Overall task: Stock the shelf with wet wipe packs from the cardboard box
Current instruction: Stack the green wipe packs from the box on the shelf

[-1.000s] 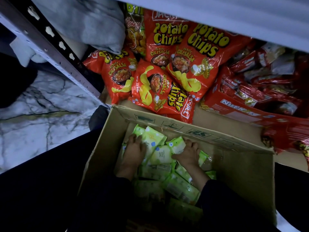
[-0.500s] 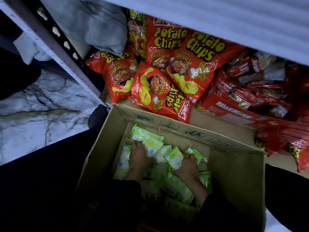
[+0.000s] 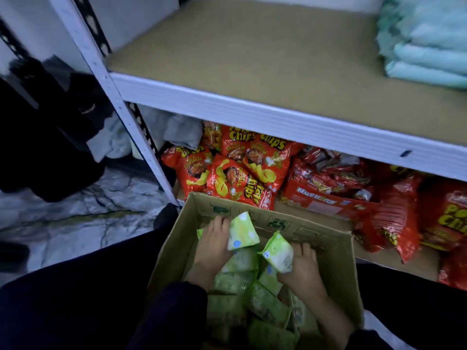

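Note:
An open cardboard box (image 3: 336, 269) stands in front of me, holding several green wet wipe packs (image 3: 265, 303). My left hand (image 3: 213, 242) grips one green pack (image 3: 242, 234) and has it raised near the box's far wall. My right hand (image 3: 302, 267) grips another green pack (image 3: 278, 252), also lifted above the pile. Both forearms reach down into the box. Above and behind the box is a bare brown shelf board (image 3: 252, 59) with a white front edge.
Red potato chip bags (image 3: 235, 173) and red snack packets (image 3: 333, 180) crowd the bottom shelf behind the box. Pale teal packs (image 3: 427, 46) are stacked at the upper shelf's right end. A white slotted upright (image 3: 121, 104) stands left; marble floor (image 3: 75, 223) lies beside it.
Both hands went from rummaging flat in the pile to each lifting a pack up. The view tilted upward, revealing the brown shelf above.

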Available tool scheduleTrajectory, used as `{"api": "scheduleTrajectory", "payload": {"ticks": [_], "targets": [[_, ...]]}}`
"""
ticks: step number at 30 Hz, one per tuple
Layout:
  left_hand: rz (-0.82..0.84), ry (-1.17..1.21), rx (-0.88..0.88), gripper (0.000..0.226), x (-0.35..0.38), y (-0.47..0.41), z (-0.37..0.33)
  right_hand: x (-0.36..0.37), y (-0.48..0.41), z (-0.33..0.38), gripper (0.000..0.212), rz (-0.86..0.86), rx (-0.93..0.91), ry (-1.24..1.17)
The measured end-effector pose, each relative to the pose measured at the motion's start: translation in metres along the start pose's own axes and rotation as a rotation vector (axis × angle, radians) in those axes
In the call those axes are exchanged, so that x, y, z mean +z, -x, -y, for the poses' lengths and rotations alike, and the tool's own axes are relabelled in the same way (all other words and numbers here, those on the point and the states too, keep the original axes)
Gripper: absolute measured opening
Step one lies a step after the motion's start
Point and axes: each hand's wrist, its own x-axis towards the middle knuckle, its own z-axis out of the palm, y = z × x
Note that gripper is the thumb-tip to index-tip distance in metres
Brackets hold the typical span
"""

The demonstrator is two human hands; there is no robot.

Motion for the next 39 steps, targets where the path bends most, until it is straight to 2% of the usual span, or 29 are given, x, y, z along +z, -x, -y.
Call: {"api": "scheduleTrajectory", "payload": {"ticks": [5,9,12,14,18,22,27,33,37,39], "targets": [[-0.151,-0.099,0.165,0.076,-0.082,0.010,-0.022,-0.054,0.029,0.026,0.069,-0.141,-0.137,0.012],[-0.415,-0.241,0.399,0.100,-0.151,0.015,-0.026,-0.104,0.049,0.050,0.076,-0.251,-0.266,0.028],[-0.522,-0.246,0.491,0.099,-0.203,0.011,-0.027,-0.143,0.061,0.070,0.077,-0.343,-0.356,0.042],[-0.536,-0.243,0.529,0.094,-0.237,0.004,-0.027,-0.170,0.066,0.083,0.076,-0.402,-0.416,0.044],[-0.425,-0.161,0.541,0.078,-0.297,-0.018,-0.032,-0.226,0.066,0.107,0.076,-0.473,-0.481,0.067],[-0.260,-0.178,0.488,0.075,-0.331,-0.046,-0.037,-0.274,0.051,0.121,0.080,-0.461,-0.444,0.124],[-0.085,-0.207,0.444,0.072,-0.345,-0.084,-0.038,-0.312,0.019,0.123,0.071,-0.289,-0.307,0.227],[0.168,-0.229,0.354,0.081,-0.347,-0.119,-0.029,-0.328,-0.013,0.124,0.051,-0.035,-0.260,0.329],[0.289,-0.220,0.318,0.081,-0.350,-0.126,-0.029,-0.335,-0.022,0.125,0.069,0.052,-0.261,0.341],[0.325,-0.215,0.326,0.080,-0.351,-0.127,-0.027,-0.337,-0.024,0.125,0.071,0.065,-0.275,0.349]]}}
